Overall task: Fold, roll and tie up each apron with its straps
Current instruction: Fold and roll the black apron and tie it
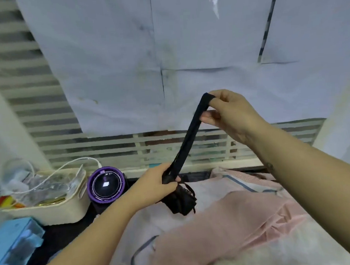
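Left hand (156,184) clamped round strap (187,137) base atop black apron roll (181,203), over pink aprons (226,231); contact unclear. Right hand (228,113) pinches strap end, raised, open air around. Basket (52,213), speaker (106,184) near left. Blue box (11,246) cut off by the frame edge.

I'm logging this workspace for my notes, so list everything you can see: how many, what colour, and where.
apron roll: one, black, centre, just below the left hand
strap: one, black, stretched from the roll up to the right hand
pink fabric: count unclear, pale pink and white, heaped lower right
basket: one, cream, left
cord: one, white, arching over the basket
round device: one, purple rim, right of the basket
box: one, light blue, bottom left
paper sheets: several, pale grey, covering the slatted window
left hand: grips the strap at the roll
right hand: pinches the strap's upper end
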A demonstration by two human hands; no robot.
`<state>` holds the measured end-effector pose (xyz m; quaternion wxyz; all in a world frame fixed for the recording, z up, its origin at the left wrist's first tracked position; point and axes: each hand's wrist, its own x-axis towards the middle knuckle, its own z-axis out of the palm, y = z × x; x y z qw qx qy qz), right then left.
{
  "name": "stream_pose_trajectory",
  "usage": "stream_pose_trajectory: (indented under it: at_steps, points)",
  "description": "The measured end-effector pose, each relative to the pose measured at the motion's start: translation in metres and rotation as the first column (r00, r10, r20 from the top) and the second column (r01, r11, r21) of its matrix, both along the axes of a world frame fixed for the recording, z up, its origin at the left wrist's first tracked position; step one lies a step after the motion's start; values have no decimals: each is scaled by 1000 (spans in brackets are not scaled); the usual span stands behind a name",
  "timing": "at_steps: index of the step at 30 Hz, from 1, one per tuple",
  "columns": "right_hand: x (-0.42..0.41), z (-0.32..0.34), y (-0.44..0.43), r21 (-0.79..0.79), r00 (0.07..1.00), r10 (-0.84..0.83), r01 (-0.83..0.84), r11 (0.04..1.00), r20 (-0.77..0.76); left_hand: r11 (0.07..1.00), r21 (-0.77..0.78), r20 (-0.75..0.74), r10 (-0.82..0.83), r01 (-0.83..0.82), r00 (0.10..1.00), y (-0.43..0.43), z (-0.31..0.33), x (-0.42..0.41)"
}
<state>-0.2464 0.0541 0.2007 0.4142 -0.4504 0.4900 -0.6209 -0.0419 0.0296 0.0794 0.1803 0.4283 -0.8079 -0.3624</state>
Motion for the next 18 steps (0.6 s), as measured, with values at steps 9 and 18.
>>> stream_pose_trajectory:
  at_steps: [9, 18]
  points:
    - [79, 117, -22, -303, 983, 88, -135, 944, -164, 965, -66, -404, 207, -254, 891, -11, 134, 22]
    - [132, 203, -45, -423, 749, -154, -181, 888, -644, 935, -55, -704, 213, -351, 677, -12, 270, 76]
